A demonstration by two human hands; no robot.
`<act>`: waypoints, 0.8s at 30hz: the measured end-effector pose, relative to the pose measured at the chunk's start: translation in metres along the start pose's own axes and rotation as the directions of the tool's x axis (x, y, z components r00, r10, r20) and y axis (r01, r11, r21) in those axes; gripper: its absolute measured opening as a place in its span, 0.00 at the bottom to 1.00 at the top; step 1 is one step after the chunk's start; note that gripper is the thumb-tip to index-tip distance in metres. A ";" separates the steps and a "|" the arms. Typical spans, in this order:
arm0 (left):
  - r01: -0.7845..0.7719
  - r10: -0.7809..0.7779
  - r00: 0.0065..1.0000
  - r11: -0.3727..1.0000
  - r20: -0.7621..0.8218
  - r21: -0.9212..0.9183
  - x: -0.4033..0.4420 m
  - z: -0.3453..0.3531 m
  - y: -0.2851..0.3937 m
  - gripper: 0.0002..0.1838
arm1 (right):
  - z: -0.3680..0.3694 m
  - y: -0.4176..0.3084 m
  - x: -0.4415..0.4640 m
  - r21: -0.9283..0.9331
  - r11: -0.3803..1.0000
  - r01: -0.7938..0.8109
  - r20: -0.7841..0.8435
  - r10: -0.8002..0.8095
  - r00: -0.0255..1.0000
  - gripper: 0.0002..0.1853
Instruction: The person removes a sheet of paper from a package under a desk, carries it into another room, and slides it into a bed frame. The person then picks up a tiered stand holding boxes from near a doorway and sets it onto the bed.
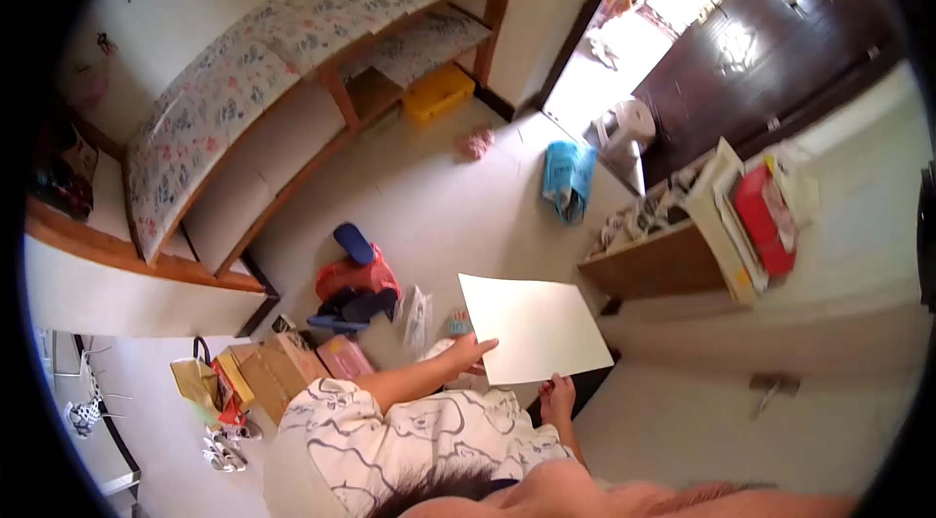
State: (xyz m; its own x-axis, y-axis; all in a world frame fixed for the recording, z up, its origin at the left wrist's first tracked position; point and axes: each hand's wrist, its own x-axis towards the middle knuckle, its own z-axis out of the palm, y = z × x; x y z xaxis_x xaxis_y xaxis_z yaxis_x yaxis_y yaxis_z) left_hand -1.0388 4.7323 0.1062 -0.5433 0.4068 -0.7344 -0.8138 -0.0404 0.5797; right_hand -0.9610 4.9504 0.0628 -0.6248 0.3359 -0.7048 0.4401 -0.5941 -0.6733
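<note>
A blank white sheet of paper or thin card (534, 328) is held out in front of my body, tilted, with light falling on its face. My left hand (474, 354) grips its left edge, thumb on top and the other fingers partly hidden behind it. At the lower edge, my right hand (557, 395) pinches the sheet between thumb and fingers. Below the hands lies patterned white clothing (419, 435) across my body. A clear plastic bag (416, 315) rests on the floor just beyond my left hand.
Blue slippers and a red bag (366, 269) lie on the floor, near cardboard boxes (261, 372). Patterned shelves (292, 45) curve along the left wall, a yellow box (439, 94) below. A blue bag (569, 177), stool (625, 126) and shoe rack (663, 265) stand right.
</note>
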 end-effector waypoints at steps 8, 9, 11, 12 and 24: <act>-0.177 0.146 0.975 0.967 -0.168 -0.185 0.054 -0.049 0.098 0.15 | 0.152 -0.099 0.082 -0.182 0.977 0.107 0.168 -0.076 0.983 0.00; -0.228 0.182 0.956 0.954 -0.231 -0.195 0.060 -0.056 0.105 0.14 | 0.167 -0.104 0.092 -0.201 0.974 0.105 0.184 -0.068 0.981 0.00; -0.288 0.210 0.926 0.930 -0.313 -0.228 0.064 -0.064 0.122 0.14 | 0.196 -0.121 0.105 -0.224 0.972 0.075 0.252 -0.017 0.968 0.01; -0.343 0.260 0.906 0.914 -0.333 -0.219 0.066 -0.069 0.128 0.14 | 0.203 -0.125 0.120 -0.181 0.983 0.032 0.269 0.018 0.963 0.05; -0.482 0.280 0.802 0.824 -0.527 -0.297 0.133 -0.138 0.230 0.20 | 0.359 -0.245 0.347 -0.504 0.851 -0.147 0.318 0.341 0.885 0.03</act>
State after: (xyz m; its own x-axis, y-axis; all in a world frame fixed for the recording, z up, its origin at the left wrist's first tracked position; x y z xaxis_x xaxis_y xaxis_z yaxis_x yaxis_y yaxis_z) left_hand -1.3266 4.6516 0.0932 -0.7721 -0.1659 -0.6134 -0.4700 -0.5005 0.7270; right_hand -1.5170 4.9498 0.0638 -0.6074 -0.1378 -0.7823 0.7917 -0.1867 -0.5817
